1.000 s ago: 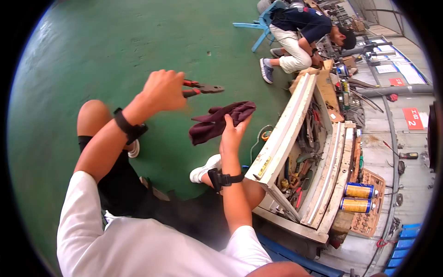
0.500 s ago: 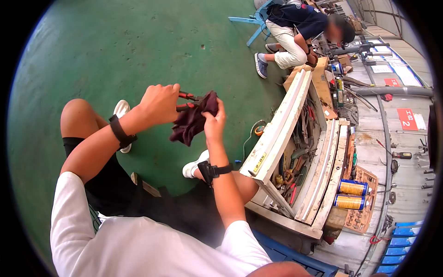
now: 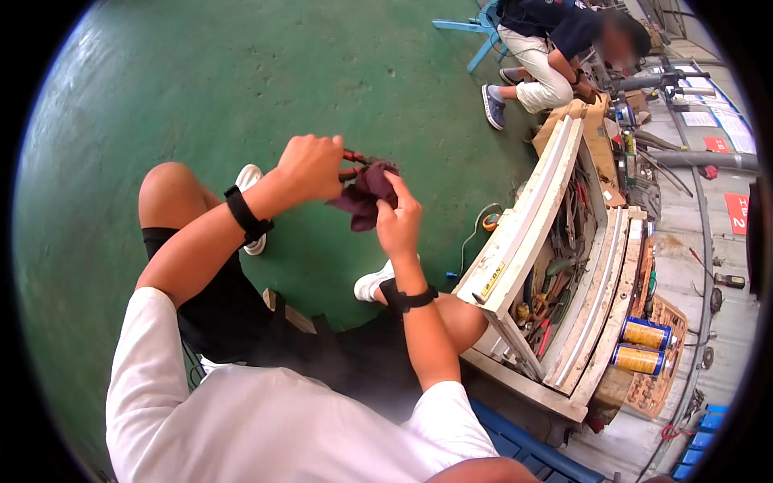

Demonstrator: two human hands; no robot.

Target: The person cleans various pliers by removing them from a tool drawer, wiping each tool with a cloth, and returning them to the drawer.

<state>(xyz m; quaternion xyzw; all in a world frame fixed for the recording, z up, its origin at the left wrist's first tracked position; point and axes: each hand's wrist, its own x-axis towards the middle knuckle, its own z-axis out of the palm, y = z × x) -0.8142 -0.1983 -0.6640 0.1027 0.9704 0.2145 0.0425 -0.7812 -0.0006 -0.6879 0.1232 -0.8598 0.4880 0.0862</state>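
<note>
My left hand [image 3: 311,167] is closed around the red-and-black handles of a pair of pliers [image 3: 353,156]. The handles stand somewhat apart, and the jaws are mostly hidden by a dark maroon cloth [image 3: 362,196]. My right hand [image 3: 399,222] pinches this cloth around the head of the pliers, thumb and fingers pressed on it. Both hands are held up in front of my knees, above the green floor.
To the right stands an open drawer [image 3: 523,217] full of hand tools. Beyond it are two blue-and-yellow cans [image 3: 640,359] and a tool case [image 3: 662,394]. Another person [image 3: 547,60] bends over a cardboard box [image 3: 594,133] at the upper right, near a blue stool [image 3: 483,36].
The whole view has shifted, so everything appears farther right. My right fingers have moved over the cloth, which is now bunched closer around the pliers' head. My left hand keeps its grip.
</note>
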